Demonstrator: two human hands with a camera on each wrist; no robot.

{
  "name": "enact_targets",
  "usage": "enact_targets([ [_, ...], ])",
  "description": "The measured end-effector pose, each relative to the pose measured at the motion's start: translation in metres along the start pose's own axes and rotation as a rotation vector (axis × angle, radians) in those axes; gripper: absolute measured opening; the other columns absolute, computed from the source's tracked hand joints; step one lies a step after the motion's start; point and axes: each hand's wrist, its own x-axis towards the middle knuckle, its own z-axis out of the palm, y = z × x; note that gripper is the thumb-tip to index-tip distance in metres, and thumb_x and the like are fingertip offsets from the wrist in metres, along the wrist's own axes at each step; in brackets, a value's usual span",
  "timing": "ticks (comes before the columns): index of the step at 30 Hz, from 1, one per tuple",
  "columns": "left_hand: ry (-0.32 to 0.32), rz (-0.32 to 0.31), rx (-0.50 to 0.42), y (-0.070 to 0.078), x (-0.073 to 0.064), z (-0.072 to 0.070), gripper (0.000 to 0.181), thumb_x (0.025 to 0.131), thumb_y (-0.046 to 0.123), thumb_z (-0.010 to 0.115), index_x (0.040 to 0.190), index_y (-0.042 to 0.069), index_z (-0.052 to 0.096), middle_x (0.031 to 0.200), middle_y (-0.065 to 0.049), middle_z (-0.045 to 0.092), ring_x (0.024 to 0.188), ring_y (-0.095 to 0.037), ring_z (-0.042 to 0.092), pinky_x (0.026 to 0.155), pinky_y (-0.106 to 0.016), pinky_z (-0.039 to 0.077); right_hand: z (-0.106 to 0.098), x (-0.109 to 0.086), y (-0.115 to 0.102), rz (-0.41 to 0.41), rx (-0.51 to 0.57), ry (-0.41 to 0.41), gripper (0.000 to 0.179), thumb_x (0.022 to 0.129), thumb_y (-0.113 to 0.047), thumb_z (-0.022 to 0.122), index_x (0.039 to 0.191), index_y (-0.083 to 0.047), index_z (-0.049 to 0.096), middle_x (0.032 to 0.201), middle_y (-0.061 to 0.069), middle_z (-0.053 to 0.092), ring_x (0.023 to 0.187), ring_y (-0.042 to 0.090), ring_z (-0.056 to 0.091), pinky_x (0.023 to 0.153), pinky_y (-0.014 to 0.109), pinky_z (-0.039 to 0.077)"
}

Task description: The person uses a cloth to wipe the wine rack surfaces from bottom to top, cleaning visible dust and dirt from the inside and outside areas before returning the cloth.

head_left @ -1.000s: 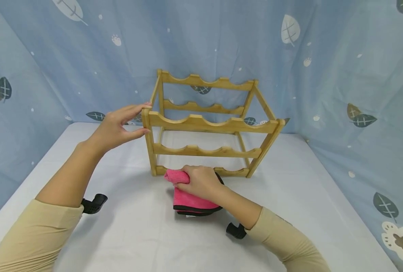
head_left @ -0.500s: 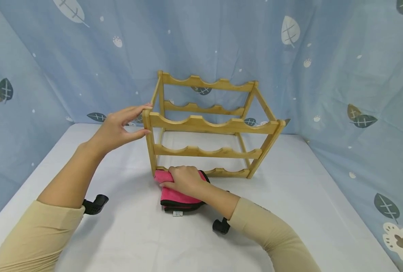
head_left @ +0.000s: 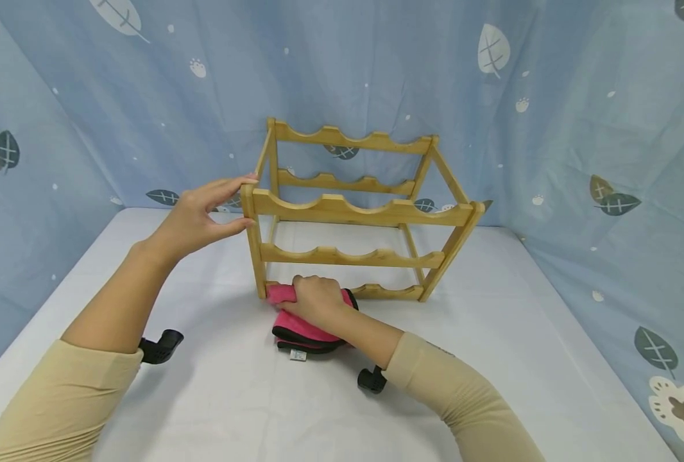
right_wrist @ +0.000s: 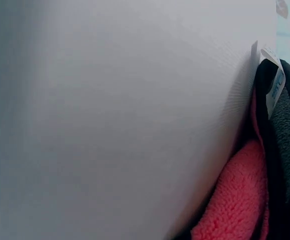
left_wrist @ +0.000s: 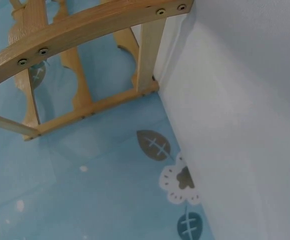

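A light wooden wine rack with scalloped rails (head_left: 353, 206) stands on the white-covered table. My left hand (head_left: 188, 218) holds its upper front left corner, fingers over the top and thumb against the post. My right hand (head_left: 319, 300) grips a folded pink towel with black edging (head_left: 304, 328) against the left part of the rack's bottom front rail, which is partly hidden there. In the right wrist view the towel's pink pile (right_wrist: 234, 192) and a white label (right_wrist: 275, 87) show at the right edge. The left wrist view shows the rack's side bar (left_wrist: 85, 37) with its screws.
A blue curtain printed with leaves (head_left: 376, 70) hangs behind and beside the table. The white tablecloth (head_left: 221, 398) spreads out in front of the rack. Black wrist-worn pieces (head_left: 162, 347) stick out below both forearms.
My right hand has slid left along the bottom rail with the towel, mostly in the first half second, then shifted slightly upward. The left hand and the rack stay in place.
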Motion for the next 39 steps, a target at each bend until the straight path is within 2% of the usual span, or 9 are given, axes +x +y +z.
enact_targets([
  [3, -0.003, -0.004, 0.011, 0.000, 0.000, 0.000, 0.070, 0.068, -0.008, 0.080, 0.132, 0.004, 0.055, 0.131, -0.012, 0.058, 0.117, 0.013, 0.044, 0.099, -0.011, 0.039, -0.001, -0.003, 0.005, 0.004, -0.005, 0.010, 0.046, 0.084, -0.058, 0.062, 0.094, -0.013, 0.065, 0.065, -0.001, 0.060, 0.056, 0.011, 0.052, 0.043, 0.026, 0.040],
  [9, -0.007, 0.000, 0.011, -0.002, 0.001, 0.000, 0.071, 0.067, -0.008, 0.080, 0.132, 0.004, 0.055, 0.131, -0.012, 0.057, 0.118, 0.012, 0.043, 0.099, -0.009, 0.037, -0.003, -0.011, 0.014, 0.001, -0.046, 0.044, 0.044, 0.084, -0.056, 0.062, 0.096, -0.014, 0.066, 0.066, -0.001, 0.062, 0.055, 0.011, 0.053, 0.044, 0.026, 0.041],
  [15, -0.013, -0.015, 0.012, 0.000, 0.001, 0.000, 0.070, 0.068, -0.007, 0.080, 0.133, 0.005, 0.055, 0.131, -0.011, 0.057, 0.118, 0.011, 0.044, 0.100, -0.014, 0.040, -0.004, -0.018, 0.024, 0.007, -0.075, 0.064, 0.043, 0.085, -0.055, 0.062, 0.096, -0.013, 0.066, 0.066, 0.000, 0.063, 0.054, 0.010, 0.052, 0.043, 0.026, 0.042],
  [22, -0.008, -0.018, 0.005, -0.001, 0.001, 0.001, 0.070, 0.068, -0.008, 0.079, 0.132, 0.004, 0.055, 0.132, -0.011, 0.057, 0.117, 0.012, 0.044, 0.098, -0.009, 0.037, -0.003, -0.027, 0.040, 0.011, -0.075, 0.110, 0.042, 0.083, -0.051, 0.067, 0.098, -0.012, 0.068, 0.066, 0.001, 0.064, 0.052, 0.011, 0.052, 0.044, 0.027, 0.044],
  [30, 0.005, -0.013, -0.006, -0.002, 0.001, 0.002, 0.070, 0.067, -0.009, 0.080, 0.131, 0.004, 0.056, 0.131, -0.010, 0.058, 0.117, 0.012, 0.044, 0.098, -0.008, 0.037, -0.002, -0.035, 0.055, 0.051, -0.079, 0.130, 0.042, 0.081, -0.051, 0.069, 0.090, -0.011, 0.066, 0.065, 0.003, 0.064, 0.053, 0.014, 0.055, 0.043, 0.032, 0.045],
  [39, -0.007, -0.016, -0.019, -0.002, 0.001, 0.001, 0.070, 0.068, -0.009, 0.079, 0.132, 0.005, 0.055, 0.133, -0.011, 0.056, 0.119, 0.010, 0.045, 0.099, -0.010, 0.038, 0.001, -0.046, 0.076, 0.083, -0.047, 0.145, 0.042, 0.080, -0.050, 0.070, 0.086, -0.009, 0.064, 0.058, 0.002, 0.057, 0.050, 0.014, 0.049, 0.041, 0.028, 0.041],
])
